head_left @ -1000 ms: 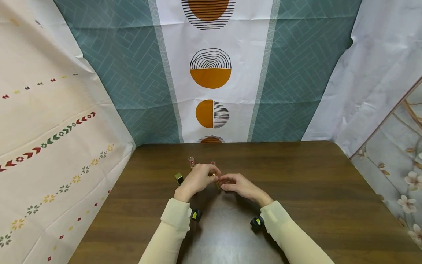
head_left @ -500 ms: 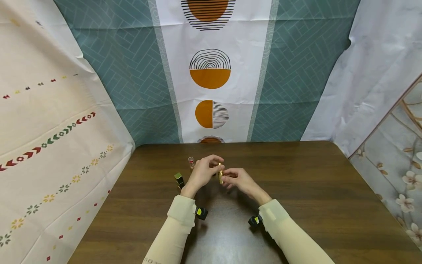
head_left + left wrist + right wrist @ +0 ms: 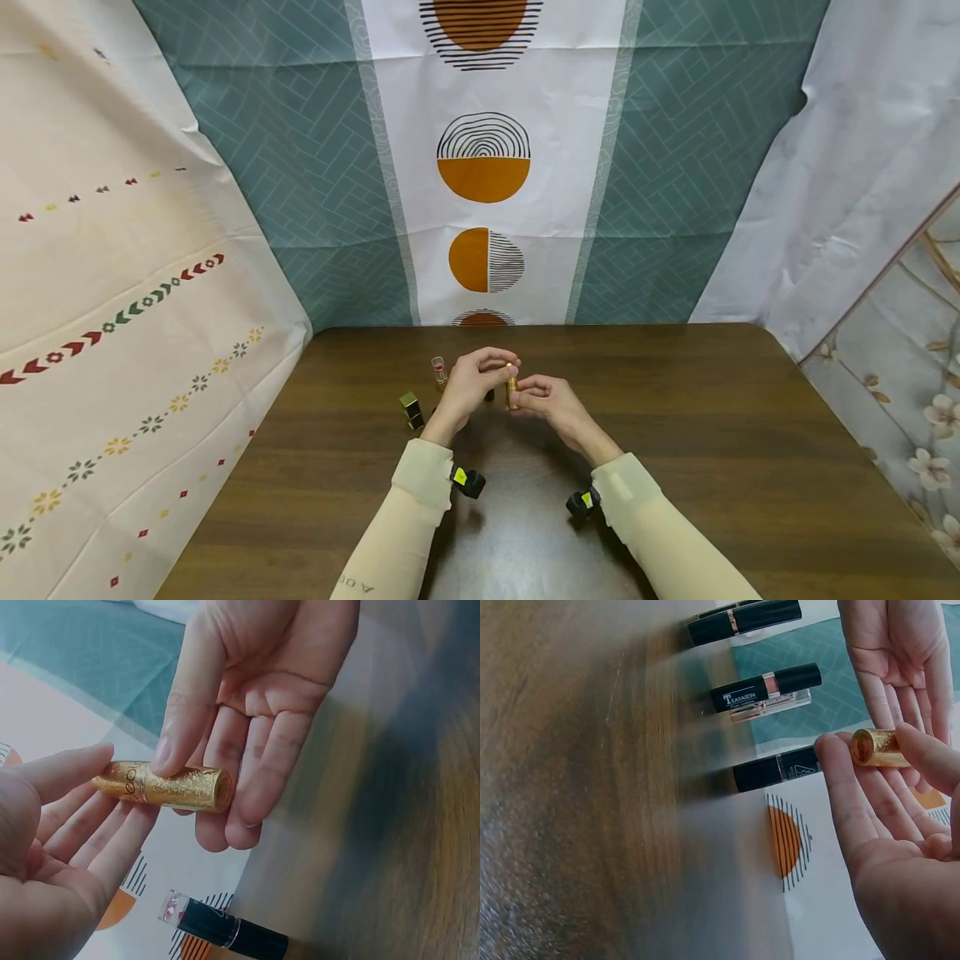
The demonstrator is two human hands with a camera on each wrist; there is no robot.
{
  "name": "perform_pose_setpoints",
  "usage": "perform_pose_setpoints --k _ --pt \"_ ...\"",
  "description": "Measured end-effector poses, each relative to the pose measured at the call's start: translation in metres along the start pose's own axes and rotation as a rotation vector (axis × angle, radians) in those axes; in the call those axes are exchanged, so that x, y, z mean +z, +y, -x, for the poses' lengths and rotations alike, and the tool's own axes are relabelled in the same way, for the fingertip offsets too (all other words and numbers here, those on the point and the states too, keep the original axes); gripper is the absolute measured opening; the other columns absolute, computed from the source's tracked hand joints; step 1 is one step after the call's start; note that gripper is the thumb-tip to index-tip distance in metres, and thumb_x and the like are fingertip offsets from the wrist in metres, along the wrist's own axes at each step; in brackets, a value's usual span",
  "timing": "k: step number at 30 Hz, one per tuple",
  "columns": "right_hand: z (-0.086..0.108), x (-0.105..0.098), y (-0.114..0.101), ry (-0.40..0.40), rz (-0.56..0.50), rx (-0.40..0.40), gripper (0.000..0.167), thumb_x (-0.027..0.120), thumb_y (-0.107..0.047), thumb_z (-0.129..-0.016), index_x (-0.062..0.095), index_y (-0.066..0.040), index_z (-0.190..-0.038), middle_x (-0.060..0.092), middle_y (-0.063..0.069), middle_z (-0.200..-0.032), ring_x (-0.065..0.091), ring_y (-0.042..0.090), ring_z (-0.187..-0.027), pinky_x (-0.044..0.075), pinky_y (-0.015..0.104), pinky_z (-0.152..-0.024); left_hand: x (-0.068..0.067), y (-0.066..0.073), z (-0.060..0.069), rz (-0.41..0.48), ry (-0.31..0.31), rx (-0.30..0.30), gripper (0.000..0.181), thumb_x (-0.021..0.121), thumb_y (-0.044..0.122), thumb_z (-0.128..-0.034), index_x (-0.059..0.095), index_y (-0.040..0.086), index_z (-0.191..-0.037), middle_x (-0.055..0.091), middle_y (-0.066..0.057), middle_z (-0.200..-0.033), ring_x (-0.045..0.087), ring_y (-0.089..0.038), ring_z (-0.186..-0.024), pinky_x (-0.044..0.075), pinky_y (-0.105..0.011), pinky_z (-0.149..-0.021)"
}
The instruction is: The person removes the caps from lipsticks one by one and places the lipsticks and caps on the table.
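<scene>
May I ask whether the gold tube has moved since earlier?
Yes, the gold tube shifted up and rightward in the head view, toward the table's far edge.

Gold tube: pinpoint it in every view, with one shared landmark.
Head: gold tube, slightly right of and below centre, between left hand and right hand.
Left wrist: gold tube, left of centre, mid-height.
Right wrist: gold tube, right of centre, slightly above middle.
Landmark: brown table, in all three.
</scene>
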State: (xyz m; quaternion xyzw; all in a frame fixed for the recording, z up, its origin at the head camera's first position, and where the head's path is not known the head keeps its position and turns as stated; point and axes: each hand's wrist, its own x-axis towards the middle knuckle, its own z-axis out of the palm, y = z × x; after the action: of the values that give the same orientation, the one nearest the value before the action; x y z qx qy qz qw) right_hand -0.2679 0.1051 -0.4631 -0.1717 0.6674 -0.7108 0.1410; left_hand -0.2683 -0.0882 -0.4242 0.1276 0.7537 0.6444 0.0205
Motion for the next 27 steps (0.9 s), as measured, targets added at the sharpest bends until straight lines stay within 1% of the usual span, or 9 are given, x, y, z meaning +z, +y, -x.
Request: perform_pose_setpoints --k 2,6,9,10,14,17,21,24,27 --pt "0.0005 -0.0003 0.0 -0.009 -0.009 0.007 0.031 0.066 -0.007 -0.102 0.06 0.014 -0.124 0.073 0.03 -0.112 0.074 0.036 -0.102 0.055 0.053 -0.097 0.0005 0.0004 -0.0012 0.017 -0.004 -0.003 0.026 0.073 0.019 -0.0998 0.073 0.01 -0.125 0.075 -0.008 -0.12 0.068 -0.021 -0.115 0.046 -0.051 -0.108" --pt "0.0011 -0.0011 0.0011 -0.034 -0.014 0.007 0.035 0.065 -0.01 -0.104 0.059 0.016 -0.126 0.068 0.036 -0.119 0.074 0.034 -0.103 0.052 0.059 -0.1 0.0012 -0.0003 -0.0041 0.043 -0.011 -0.019 0.028 0.072 0.017 -0.1004 0.073 0.009 -0.127 0.073 -0.015 -0.125 0.068 -0.023 -0.116 0.05 -0.052 -0.106" --pt "0.0013 -0.0015 0.0023 -0.044 -0.028 0.006 0.038 0.063 -0.009 -0.104 0.057 0.019 -0.13 0.064 0.039 -0.123 0.074 0.03 -0.103 0.05 0.061 -0.101 0.002 -0.001 -0.0051 0.041 -0.01 -0.026 0.027 0.071 0.018 -0.101 0.073 0.008 -0.126 0.072 -0.018 -0.126 0.069 -0.024 -0.115 0.05 -0.054 -0.105" --pt "0.0016 -0.0013 0.0022 -0.047 -0.035 0.007 0.039 0.063 -0.008 -0.104 0.056 0.02 -0.131 0.063 0.041 -0.124 0.074 0.031 -0.105 0.05 0.061 -0.101 0.0023 -0.001 -0.0052 0.038 -0.009 -0.026 0.027 0.071 0.018 -0.1011 0.073 0.007 -0.126 0.072 -0.018 -0.125 0.069 -0.024 -0.115 0.05 -0.054 -0.105" --pt "0.0018 -0.0015 0.0043 -0.04 -0.057 0.008 0.04 0.062 -0.006 -0.104 0.055 0.022 -0.132 0.063 0.04 -0.125 0.072 0.035 -0.108 0.053 0.054 -0.1 0.0039 -0.0014 -0.0049 -0.002 0.003 -0.028 0.027 0.072 0.02 -0.1006 0.075 0.007 -0.123 0.075 -0.012 -0.12 0.069 -0.023 -0.112 0.052 -0.051 -0.102" --pt "0.0017 -0.0016 0.0064 -0.016 -0.064 0.017 0.037 0.064 -0.005 -0.103 0.059 0.02 -0.13 0.067 0.035 -0.122 0.074 0.031 -0.106 0.056 0.047 -0.098 0.0053 -0.0028 -0.0049 -0.032 0.014 -0.034 0.027 0.074 0.023 -0.0995 0.077 0.007 -0.121 0.076 -0.007 -0.117 0.068 -0.021 -0.11 0.054 -0.048 -0.099" --pt "0.0017 -0.0021 0.0079 0.001 -0.103 0.037 0.037 0.066 -0.002 -0.101 0.059 0.02 -0.129 0.067 0.033 -0.123 0.076 0.023 -0.101 0.057 0.043 -0.096 0.0077 -0.0041 -0.0048 -0.056 0.026 -0.023 0.029 0.074 0.025 -0.0992 0.077 0.006 -0.121 0.076 -0.009 -0.116 0.07 -0.022 -0.108 0.054 -0.051 -0.098" --pt "0.0022 -0.0026 0.0069 -0.006 -0.133 0.044 0.038 0.065 0.0 -0.101 0.057 0.022 -0.13 0.066 0.036 -0.125 0.076 0.023 -0.1 0.057 0.043 -0.096 0.0093 -0.0041 -0.0051 -0.054 0.032 -0.013 0.028 0.074 0.025 -0.0993 0.077 0.006 -0.121 0.076 -0.01 -0.116 0.07 -0.022 -0.107 0.053 -0.055 -0.099" --pt "0.0027 -0.0032 0.0055 -0.024 -0.146 0.043 0.039 0.064 0.0 -0.101 0.055 0.023 -0.131 0.067 0.034 -0.122 0.076 0.022 -0.101 0.057 0.041 -0.096 0.0099 -0.004 -0.0063 -0.041 0.04 -0.016 0.026 0.074 0.023 -0.0989 0.078 0.008 -0.119 0.077 -0.008 -0.115 0.07 -0.021 -0.106 0.053 -0.056 -0.1"
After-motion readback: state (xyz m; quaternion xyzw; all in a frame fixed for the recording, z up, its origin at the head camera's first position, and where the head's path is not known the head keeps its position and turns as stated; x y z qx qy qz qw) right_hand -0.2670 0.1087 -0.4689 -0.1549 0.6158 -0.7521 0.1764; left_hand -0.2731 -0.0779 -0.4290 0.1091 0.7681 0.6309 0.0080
